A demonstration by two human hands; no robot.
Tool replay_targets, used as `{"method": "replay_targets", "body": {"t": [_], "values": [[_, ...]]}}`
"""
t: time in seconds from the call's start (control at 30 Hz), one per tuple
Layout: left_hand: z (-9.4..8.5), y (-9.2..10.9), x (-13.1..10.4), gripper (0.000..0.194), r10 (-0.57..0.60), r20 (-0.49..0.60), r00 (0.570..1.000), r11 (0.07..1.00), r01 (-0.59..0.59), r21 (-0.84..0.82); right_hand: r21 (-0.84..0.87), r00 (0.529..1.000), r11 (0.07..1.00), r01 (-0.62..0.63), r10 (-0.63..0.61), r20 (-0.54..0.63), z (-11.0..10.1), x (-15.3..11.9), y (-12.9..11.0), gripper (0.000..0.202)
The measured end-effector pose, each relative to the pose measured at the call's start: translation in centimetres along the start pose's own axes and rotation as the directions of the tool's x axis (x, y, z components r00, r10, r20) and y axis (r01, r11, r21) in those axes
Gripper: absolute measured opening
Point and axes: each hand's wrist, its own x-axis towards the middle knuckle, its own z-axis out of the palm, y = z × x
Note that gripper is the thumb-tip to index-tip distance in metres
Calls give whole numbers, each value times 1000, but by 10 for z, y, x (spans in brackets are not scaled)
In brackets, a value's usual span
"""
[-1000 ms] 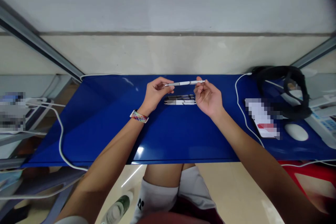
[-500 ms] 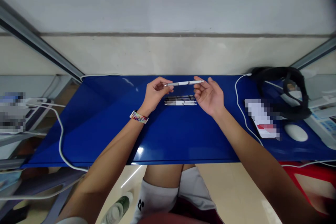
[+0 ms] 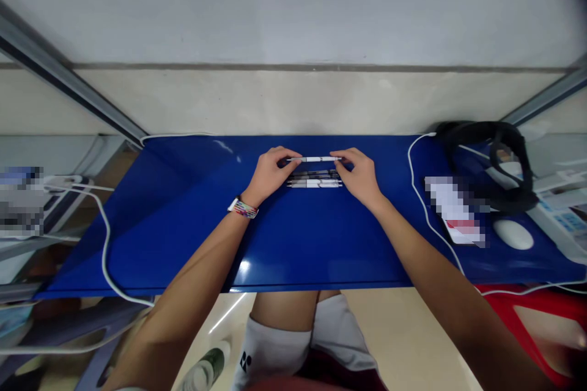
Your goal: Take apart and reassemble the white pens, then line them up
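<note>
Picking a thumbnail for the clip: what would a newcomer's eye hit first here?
Probably the glossy blue table across the middle, where the left hand and right hand hold a white pen near its ends, just beyond a group of pens lying side by side. Next, perhaps, the multicoloured wristband on the left wrist, then the bulky black looped strap at the table's right.

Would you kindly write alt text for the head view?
A left hand and a right hand hold a white pen near its ends, beyond several other pens on a blue table. A phone and white mouse lie rightward.
</note>
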Motion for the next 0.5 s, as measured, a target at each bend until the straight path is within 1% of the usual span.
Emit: {"method": "replay_targets", "body": {"t": [0.1,0.23,0.33,0.5], "values": [[1,-4,0,15,0,16,1000,997,-1,77,-96,998,995,1,5,60,1,-1,4,28],[3,-9,0,13,16,77,997,992,-26,127,-186,997,982,19,-4,78,2,-1,4,29],[3,-10,0,13,38,125,991,986,-57,155,-219,995,975,50,-29,94,1,-2,2,25],[4,-12,0,17,50,144,988,984,-73,164,-233,994,970,68,-44,105,0,-2,1,17]]}}
